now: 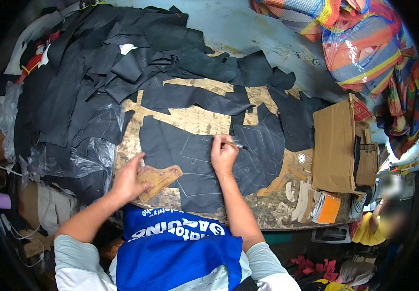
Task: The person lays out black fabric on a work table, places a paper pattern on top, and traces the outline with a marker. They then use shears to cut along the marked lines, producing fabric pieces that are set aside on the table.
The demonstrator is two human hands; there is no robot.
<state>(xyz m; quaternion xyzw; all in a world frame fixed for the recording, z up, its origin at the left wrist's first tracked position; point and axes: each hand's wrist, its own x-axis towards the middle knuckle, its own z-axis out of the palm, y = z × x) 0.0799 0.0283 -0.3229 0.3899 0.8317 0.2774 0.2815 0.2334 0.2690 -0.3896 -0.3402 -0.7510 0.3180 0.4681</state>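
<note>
Template under the thumb of my spread left hand, pen pinched in my right hand, forearms stretched forward

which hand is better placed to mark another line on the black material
Right, most likely: the right hand holds the pen over the black material, while the left hand is at the tan template, without a pen.

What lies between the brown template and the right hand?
The head view shows a line-marked black sheet between the brown template and right hand.
</note>
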